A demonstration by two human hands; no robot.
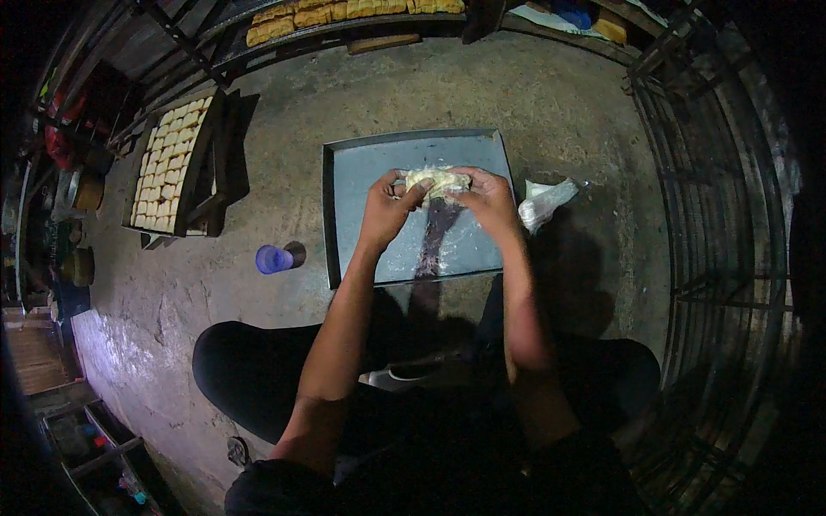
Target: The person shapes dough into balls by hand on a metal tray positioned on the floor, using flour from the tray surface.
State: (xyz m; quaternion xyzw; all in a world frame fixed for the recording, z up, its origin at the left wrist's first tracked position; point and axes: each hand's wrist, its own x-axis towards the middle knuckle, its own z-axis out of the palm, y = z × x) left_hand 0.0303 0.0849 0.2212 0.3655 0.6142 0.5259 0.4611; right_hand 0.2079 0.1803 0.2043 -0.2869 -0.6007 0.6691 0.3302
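Between my two hands is a pale, floury piece of dough point(437, 182), held above a shallow metal tray. My left hand point(392, 206) grips its left end, thumb on top. The right hand point(489, 199) has its fingers closed around the right end. Beneath them the grey tray point(366, 232) lies on the floor, dusted with white flour in its middle. Just right of the tray sits a clear plastic bag point(551, 202) with something white in it. To the left of the tray is a small purple cup point(274, 259).
On the left, a large tray of pale dough pieces in rows point(172, 163) rests on a stand. Browned bread loaves point(331, 12) line a shelf at the back. Dark slatted racks point(714, 224) run along the right side. My bent legs point(249, 365) flank the tray's near side.
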